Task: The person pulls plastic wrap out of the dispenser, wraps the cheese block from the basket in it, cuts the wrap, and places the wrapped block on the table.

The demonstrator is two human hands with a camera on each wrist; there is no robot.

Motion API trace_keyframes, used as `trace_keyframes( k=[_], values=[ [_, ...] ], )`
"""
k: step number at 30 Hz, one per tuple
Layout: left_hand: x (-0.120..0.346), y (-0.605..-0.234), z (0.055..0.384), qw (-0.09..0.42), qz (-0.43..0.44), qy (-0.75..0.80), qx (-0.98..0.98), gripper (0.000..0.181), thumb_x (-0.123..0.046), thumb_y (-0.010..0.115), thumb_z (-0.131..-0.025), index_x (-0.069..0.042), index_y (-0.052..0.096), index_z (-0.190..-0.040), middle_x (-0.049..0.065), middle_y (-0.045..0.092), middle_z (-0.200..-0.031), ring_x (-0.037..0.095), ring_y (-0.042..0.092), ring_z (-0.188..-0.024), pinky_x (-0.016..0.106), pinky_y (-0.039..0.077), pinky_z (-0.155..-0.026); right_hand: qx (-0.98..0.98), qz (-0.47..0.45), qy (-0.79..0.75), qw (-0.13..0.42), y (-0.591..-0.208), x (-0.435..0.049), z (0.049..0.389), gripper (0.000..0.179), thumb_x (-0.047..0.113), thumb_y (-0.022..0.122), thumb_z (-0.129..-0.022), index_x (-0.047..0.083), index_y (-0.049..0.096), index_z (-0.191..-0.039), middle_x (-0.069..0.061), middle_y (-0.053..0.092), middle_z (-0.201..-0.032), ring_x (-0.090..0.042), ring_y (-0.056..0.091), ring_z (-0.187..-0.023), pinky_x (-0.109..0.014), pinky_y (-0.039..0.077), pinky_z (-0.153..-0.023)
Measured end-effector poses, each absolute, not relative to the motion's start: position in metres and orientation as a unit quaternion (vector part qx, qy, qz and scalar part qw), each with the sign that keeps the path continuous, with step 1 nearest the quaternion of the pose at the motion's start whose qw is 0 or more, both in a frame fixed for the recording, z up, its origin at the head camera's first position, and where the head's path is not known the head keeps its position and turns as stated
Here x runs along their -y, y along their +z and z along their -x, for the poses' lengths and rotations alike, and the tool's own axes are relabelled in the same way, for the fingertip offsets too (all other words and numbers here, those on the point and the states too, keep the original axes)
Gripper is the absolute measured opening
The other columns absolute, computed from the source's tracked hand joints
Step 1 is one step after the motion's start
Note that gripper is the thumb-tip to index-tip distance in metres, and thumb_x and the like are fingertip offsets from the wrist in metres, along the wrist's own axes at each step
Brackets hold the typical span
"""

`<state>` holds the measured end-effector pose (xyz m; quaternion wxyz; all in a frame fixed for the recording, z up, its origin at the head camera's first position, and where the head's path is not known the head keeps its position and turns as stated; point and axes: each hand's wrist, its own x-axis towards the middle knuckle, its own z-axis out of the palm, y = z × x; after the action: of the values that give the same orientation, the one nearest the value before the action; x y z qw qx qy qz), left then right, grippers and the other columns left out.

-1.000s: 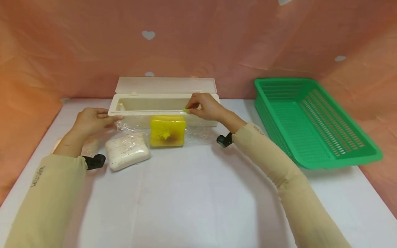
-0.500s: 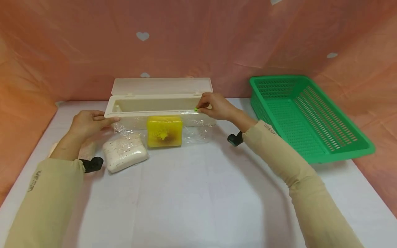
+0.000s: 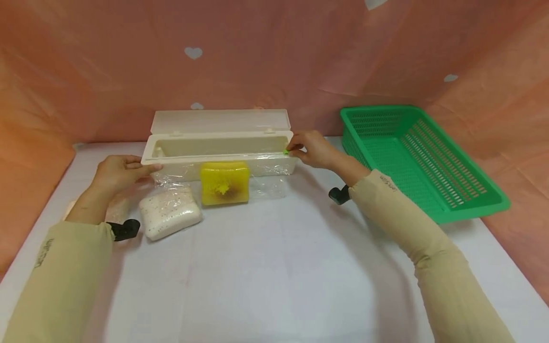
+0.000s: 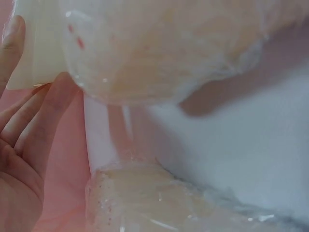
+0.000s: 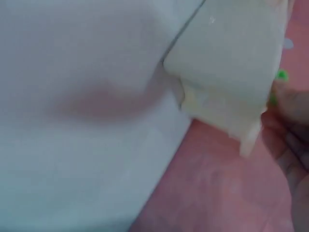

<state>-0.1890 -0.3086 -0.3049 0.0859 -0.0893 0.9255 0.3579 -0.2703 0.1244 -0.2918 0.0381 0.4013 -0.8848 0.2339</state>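
A long cream cling film dispenser (image 3: 266, 166) stands at the back with its lid up behind it. My left hand (image 3: 120, 172) grips its left end, thumb on the front and fingers behind. At the front right corner my right hand (image 3: 315, 150) pinches a small green slide cutter (image 3: 285, 152), also visible beside the box end in the right wrist view. Clear cling film (image 3: 268, 186) hangs down the front. Against the film stands a yellow sponge-like block (image 3: 225, 183) with a brown patch. A white speckled block (image 3: 171, 212), wrapped in film, lies to its left.
Another film-wrapped block (image 3: 119, 209) lies partly hidden behind my left wrist. A green perforated plastic basket (image 3: 433, 209) stands at the right. Pink cloth (image 3: 257, 62) with white hearts rises behind the white table (image 3: 240, 267).
My right hand has slid the green cutter rightward along the dispenser's front edge to its right end. My left hand stays at the left end. The camera view has shifted slightly.
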Motion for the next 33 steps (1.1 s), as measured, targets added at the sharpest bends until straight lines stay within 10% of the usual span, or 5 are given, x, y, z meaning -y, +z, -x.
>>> trace_keyframes(
  k=[9,14,19,27,33],
  values=[
    [0.315,-0.305,0.182,0.104,0.086,0.354,-0.925,0.088,-0.061,0.061,-0.085,0.008,0.043,-0.137,0.021,0.054,-0.129,0.041,0.042,-0.127,0.054,0.033,-0.103,0.904,-0.377,0.202,-0.013,-0.279,-0.122,0.271,0.014,-0.006,0.061,-0.084,-0.003,0.071,-0.093,-0.018,0.069,-0.088,-0.031,0.066,-0.083,-0.041,0.055,-0.078],
    [0.321,-0.305,0.175,0.137,0.080,0.428,-0.890,0.092,-0.048,0.062,-0.090,0.009,0.019,-0.147,0.012,0.064,-0.124,0.002,0.065,-0.093,0.020,0.050,-0.085,0.906,-0.370,0.203,-0.011,-0.281,-0.116,0.268,0.022,0.004,0.064,-0.086,-0.005,0.068,-0.105,-0.019,0.067,-0.098,-0.032,0.062,-0.095,-0.042,0.052,-0.086],
    [0.316,-0.300,0.167,0.172,0.074,0.469,-0.863,0.098,-0.045,0.059,-0.093,0.005,-0.003,-0.150,0.031,0.028,-0.150,-0.012,0.059,-0.079,0.014,0.052,-0.077,0.888,-0.393,0.238,0.010,-0.287,-0.088,0.262,0.035,0.018,0.066,-0.089,-0.003,0.064,-0.117,-0.019,0.061,-0.114,-0.033,0.055,-0.108,-0.042,0.044,-0.097],
    [0.304,-0.296,0.161,0.166,0.042,0.420,-0.891,0.096,-0.048,0.057,-0.093,-0.001,-0.002,-0.152,0.027,0.017,-0.155,0.046,0.030,-0.136,0.059,0.030,-0.107,0.872,-0.434,0.228,-0.009,-0.298,-0.031,0.251,0.057,0.039,0.074,-0.083,0.005,0.060,-0.126,-0.010,0.053,-0.124,-0.024,0.048,-0.115,-0.035,0.040,-0.101],
    [0.294,-0.296,0.151,0.074,0.068,0.419,-0.903,0.083,-0.048,0.054,-0.094,-0.001,0.017,-0.151,0.025,0.032,-0.150,0.041,0.035,-0.134,0.046,0.040,-0.101,0.876,-0.434,0.212,-0.002,-0.308,-0.012,0.249,0.067,0.045,0.073,-0.082,0.005,0.055,-0.133,-0.009,0.050,-0.130,-0.024,0.041,-0.122,-0.036,0.031,-0.107]
  ],
)
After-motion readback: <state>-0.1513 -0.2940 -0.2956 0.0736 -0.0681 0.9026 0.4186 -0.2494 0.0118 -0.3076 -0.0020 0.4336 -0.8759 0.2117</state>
